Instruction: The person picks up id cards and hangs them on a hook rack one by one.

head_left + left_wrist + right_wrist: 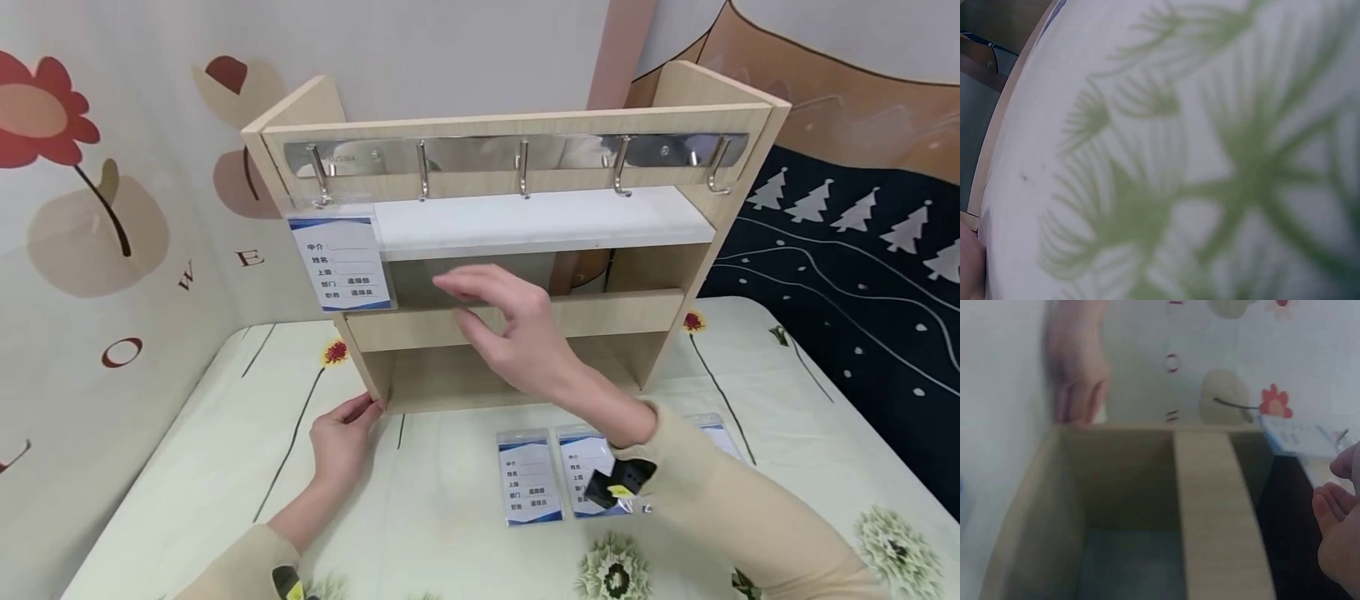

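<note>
A light wooden shelf rack (pixel 626 315) stands on the cloth, with a metal hook strip (pixel 465 156) across its upper front. From the leftmost hook hangs a clear-sleeved name badge (pixel 341 265). My left hand (pixel 341 442) grips the rack's lower left corner between thumb and fingers. My right hand (pixel 517 329) is held in front of the middle of the rack, palm turned left, fingers loosely bent and nothing in them. In the right wrist view, that hand (pixel 1340 534) appears at the right edge near the hanging badge (pixel 1300 436).
More badges lie on the flowered tablecloth (pixel 442 492) in front of the rack: one at left (pixel 529 479), another (pixel 588 458) partly behind my right wrist, a third (pixel 716 433) partly under the sleeve. A patterned curtain (pixel 165 167) hangs behind and left, a dark tree-print cloth (pixel 847 250) at right.
</note>
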The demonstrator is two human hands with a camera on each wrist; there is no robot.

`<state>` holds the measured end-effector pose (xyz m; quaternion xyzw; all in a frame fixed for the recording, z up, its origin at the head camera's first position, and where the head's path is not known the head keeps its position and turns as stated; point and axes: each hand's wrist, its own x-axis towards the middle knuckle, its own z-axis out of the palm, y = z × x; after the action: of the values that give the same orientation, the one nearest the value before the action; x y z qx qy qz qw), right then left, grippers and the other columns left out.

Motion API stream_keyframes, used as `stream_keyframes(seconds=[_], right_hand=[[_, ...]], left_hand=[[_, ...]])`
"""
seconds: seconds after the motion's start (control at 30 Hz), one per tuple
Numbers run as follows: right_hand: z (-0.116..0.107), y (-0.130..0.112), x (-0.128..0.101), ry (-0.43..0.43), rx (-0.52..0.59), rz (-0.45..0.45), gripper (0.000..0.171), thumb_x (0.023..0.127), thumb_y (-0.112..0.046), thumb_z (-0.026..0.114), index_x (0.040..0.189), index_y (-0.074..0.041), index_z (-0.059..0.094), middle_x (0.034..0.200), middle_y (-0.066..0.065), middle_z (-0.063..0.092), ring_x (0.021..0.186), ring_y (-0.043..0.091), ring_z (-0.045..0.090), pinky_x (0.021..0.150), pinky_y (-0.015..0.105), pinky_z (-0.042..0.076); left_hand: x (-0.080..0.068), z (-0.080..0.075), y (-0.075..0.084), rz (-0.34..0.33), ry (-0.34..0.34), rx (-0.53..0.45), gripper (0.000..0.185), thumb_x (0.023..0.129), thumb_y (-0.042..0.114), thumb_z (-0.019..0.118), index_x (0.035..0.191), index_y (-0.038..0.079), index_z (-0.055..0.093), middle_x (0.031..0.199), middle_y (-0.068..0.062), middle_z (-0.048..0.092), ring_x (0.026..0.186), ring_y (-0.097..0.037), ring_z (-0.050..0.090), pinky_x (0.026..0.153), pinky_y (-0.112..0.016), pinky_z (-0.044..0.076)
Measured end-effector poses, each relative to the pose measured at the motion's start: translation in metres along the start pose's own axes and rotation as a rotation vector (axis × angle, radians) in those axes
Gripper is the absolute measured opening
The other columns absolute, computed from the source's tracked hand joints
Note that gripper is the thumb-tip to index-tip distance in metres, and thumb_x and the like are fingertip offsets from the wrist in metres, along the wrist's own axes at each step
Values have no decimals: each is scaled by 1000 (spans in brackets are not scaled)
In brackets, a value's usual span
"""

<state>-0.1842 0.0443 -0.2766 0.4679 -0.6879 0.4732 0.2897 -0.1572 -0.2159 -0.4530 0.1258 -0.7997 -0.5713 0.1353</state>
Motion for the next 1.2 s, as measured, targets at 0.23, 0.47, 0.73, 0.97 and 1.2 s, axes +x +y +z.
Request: stream_keyframes(seconds=[0.23,0.47,0.73,0.97,1.2], right_hand=[[-23,12,-46,-118,-6,93,33,87,13,67,119,4,71,112,13,73,94,26,68,86,35,58],[-34,18,-90,-279,-50,257,40,89,10,70,127,0,68,117,8,72,99,22,67,86,39,59],[-42,29,-128,-335,-121,469,40,89,6,73,128,0,68,119,10,70,101,28,66,87,49,57],[-48,37,-140,-419,-149,612,40,91,1,74,129,4,66,117,17,70,104,32,66,90,50,56],[-45,45,-151,-529,-141,689,43,90,-6,78,129,5,66,120,16,70,106,30,66,91,45,57]], left_hand=[[-1,-2,-1,-8,-4,8,31,98,13,71,124,-4,71,118,-21,71,87,14,62,77,-8,52],[-3,-1,-3,-6,21,-17,30,96,10,73,122,-5,72,116,-22,71,84,16,62,76,-9,52],[0,0,0,2,13,-19,30,96,8,72,122,-6,71,118,-23,70,85,16,61,77,-9,52],[0,1,0,-3,11,-24,31,96,9,72,123,-6,71,119,-24,70,85,16,61,77,-9,52],[0,0,-1,-2,19,-19,31,96,10,73,123,-5,71,118,-23,70,84,16,62,77,-9,52]])
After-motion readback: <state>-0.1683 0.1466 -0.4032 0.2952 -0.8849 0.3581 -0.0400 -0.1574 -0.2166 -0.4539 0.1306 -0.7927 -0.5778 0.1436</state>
